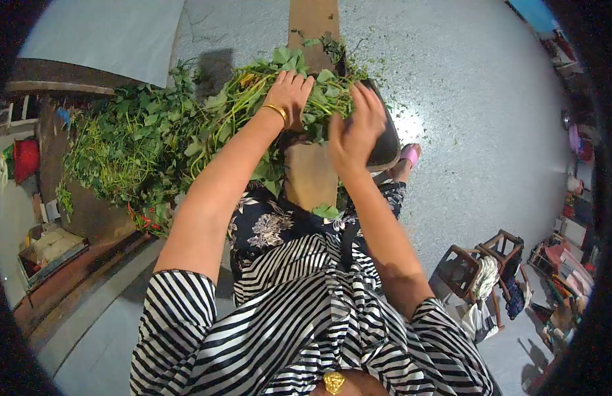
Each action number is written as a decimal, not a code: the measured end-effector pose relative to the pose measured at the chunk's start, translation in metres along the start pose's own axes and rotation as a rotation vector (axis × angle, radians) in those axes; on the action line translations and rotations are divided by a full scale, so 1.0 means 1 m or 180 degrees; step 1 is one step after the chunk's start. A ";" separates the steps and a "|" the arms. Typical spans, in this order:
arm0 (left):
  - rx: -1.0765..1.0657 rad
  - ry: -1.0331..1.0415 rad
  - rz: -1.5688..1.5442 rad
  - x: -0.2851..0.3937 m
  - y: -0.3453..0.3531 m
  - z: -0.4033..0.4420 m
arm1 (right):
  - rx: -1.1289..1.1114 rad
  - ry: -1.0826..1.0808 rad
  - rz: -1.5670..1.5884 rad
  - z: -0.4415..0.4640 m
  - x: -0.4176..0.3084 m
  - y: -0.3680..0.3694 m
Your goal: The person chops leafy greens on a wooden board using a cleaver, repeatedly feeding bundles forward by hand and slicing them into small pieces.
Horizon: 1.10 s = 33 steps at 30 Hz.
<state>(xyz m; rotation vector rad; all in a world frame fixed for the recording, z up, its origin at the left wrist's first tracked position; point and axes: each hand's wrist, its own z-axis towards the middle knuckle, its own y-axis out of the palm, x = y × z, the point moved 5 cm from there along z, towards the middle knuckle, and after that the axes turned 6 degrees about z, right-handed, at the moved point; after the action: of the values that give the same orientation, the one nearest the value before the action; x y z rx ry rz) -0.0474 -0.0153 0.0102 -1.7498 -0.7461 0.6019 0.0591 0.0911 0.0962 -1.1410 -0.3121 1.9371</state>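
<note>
My left hand (291,99), with a gold bangle at the wrist, lies on a heap of leafy green vines (233,109). Its fingers are stretched out over the stems. To its right, my right hand (360,129) is slightly blurred, raised near the cut end of the vines, with thumb and fingers apart and nothing visible in it. Between my arms runs a wooden board (312,175), partly covered by the greens. A black tub (387,142) sits beside and partly behind my right hand. I cannot see a blade.
A larger pile of vines (128,138) spreads to the left. Small leaf scraps dot the grey floor (464,132) on the right. A wooden stool (461,267) with cloths stands at lower right. A red container (26,160) is at far left.
</note>
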 end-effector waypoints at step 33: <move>0.0305 -0.0548 -0.0050 0.014 -0.022 0.011 | -0.0423 0.3338 0.3393 0.207 0.145 0.075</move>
<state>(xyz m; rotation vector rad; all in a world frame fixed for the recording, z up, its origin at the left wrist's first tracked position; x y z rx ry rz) -0.0501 0.0070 0.0274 -1.6171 -0.8355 0.7725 -0.1824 0.1959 0.0810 -2.5298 0.9121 1.7521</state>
